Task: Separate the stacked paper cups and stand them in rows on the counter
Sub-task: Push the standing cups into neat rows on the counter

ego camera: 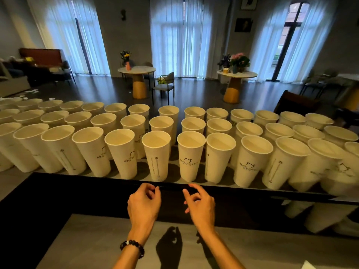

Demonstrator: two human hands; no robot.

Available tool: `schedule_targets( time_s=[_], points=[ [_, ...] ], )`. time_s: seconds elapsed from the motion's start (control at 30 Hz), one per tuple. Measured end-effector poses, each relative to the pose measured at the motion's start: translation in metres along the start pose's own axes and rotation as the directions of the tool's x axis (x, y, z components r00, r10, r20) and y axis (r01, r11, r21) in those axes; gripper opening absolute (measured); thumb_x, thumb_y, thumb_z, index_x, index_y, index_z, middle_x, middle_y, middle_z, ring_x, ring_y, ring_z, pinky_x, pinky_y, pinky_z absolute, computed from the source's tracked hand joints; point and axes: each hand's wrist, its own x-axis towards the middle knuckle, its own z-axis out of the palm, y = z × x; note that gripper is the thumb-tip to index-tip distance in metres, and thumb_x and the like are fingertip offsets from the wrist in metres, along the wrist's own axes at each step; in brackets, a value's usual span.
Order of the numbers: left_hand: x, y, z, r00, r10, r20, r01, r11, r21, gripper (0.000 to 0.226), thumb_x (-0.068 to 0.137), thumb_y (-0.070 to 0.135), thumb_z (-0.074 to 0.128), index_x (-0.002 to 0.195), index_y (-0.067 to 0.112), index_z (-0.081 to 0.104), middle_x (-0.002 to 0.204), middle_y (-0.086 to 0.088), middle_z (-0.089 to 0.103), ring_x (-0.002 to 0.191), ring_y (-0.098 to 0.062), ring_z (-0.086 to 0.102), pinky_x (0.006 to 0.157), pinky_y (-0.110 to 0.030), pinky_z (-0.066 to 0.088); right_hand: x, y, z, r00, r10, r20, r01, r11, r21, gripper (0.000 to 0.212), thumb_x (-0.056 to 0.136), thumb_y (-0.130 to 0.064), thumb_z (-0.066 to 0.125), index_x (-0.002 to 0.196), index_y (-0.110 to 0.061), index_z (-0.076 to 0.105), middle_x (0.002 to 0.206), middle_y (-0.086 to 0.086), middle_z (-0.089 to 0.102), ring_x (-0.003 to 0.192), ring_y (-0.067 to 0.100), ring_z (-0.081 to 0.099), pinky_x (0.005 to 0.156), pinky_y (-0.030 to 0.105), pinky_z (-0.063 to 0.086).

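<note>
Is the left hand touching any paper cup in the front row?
Apart. The head view shows the left hand empty, below the front row of cups, with dark counter edge between them.

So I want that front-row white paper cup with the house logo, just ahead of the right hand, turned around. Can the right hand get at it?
Probably yes: the right hand is empty, and nothing lies between it and the white paper cup.

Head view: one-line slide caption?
Both empty hands, left and right, hover before three rows of upright cups.
</note>
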Motion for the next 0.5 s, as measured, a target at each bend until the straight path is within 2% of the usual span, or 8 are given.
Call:
schedule_targets(
  time_s=[0.07, 0.13, 0.23, 0.33, 0.4, 0.5],
  points=[
    [-0.012, 0.013, 0.017, 0.998, 0.043, 0.046, -0.042, 0.999, -0.016, 0.018, 0.088, 0.034, 0.073, 0.102, 0.023, 0.070, 0.060, 0.009, 0.063, 0.058, -0.001, 0.063, 0.062, -0.030, 0.059, 0.000, 0.008, -0.015, 0.996, 0.010, -0.087, -0.010, 1.000, 0.003, 0.035, 0.088, -0.041, 0.066, 0.120, -0.027, 0.061, 0.063, -0.006, 0.067, 0.052, 0.003, 0.065, 0.055, 0.021, 0.056],
    [-0.021, 0.027, 0.037, 0.993, 0.072, 0.098, -0.072, 0.997, -0.007, 0.039, 0.087, 0.040, 0.073, 0.121, 0.022, 0.065, 0.060, 0.010, 0.064, 0.060, 0.001, 0.063, 0.066, -0.026, 0.059, 0.003, 0.019, -0.034, 0.980, 0.049, -0.191, -0.047, 0.999, 0.015, 0.035, 0.086, -0.042, 0.068, 0.115, -0.024, 0.060, 0.062, -0.005, 0.065, 0.052, 0.003, 0.064, 0.055, 0.022, 0.055],
    [-0.026, 0.045, 0.058, 0.988, 0.067, 0.140, -0.070, 0.997, 0.018, 0.069, 0.085, 0.048, 0.073, 0.142, 0.018, 0.050, 0.061, 0.010, 0.065, 0.062, 0.002, 0.063, 0.069, -0.023, 0.058, 0.008, 0.030, -0.058, 0.953, 0.105, -0.284, -0.099, 0.994, 0.035, 0.050, 0.081, -0.045, 0.072, 0.121, -0.021, 0.054, 0.061, -0.005, 0.065, 0.051, 0.004, 0.064, 0.055, 0.020, 0.053],
    [-0.019, 0.051, 0.074, 0.989, 0.028, 0.146, -0.037, 0.998, 0.057, 0.086, 0.080, 0.055, 0.075, 0.148, 0.015, 0.041, 0.064, 0.008, 0.066, 0.065, 0.000, 0.065, 0.071, -0.026, 0.058, 0.018, 0.029, -0.073, 0.958, 0.145, -0.247, -0.137, 0.989, 0.052, 0.072, 0.078, -0.049, 0.074, 0.137, -0.022, 0.045, 0.061, -0.004, 0.068, 0.048, 0.005, 0.064, 0.048, 0.016, 0.049],
    [-0.012, 0.053, 0.081, 0.988, 0.008, 0.154, -0.020, 0.997, 0.075, 0.084, 0.076, 0.060, 0.074, 0.143, 0.018, 0.046, 0.072, 0.006, 0.070, 0.067, -0.005, 0.069, 0.071, -0.030, 0.061, 0.027, 0.022, -0.080, 0.967, 0.187, -0.171, -0.180, 0.982, 0.057, 0.087, 0.074, -0.052, 0.077, 0.145, -0.023, 0.037, 0.066, -0.001, 0.070, 0.046, 0.006, 0.065, 0.041, 0.016, 0.048],
    [-0.001, 0.058, 0.087, 0.980, -0.052, 0.193, 0.043, 0.998, 0.050, 0.082, 0.075, 0.059, 0.077, 0.139, 0.019, 0.045, 0.108, -0.003, 0.072, 0.051, -0.010, 0.070, 0.055, -0.030, 0.062, 0.040, 0.011, -0.087, 0.972, 0.229, -0.046, -0.228, 0.973, 0.027, 0.093, 0.072, -0.053, 0.078, 0.148, -0.024, 0.033, 0.068, 0.003, 0.071, 0.041, 0.008, 0.062, 0.037, 0.017, 0.044]
  ],
)
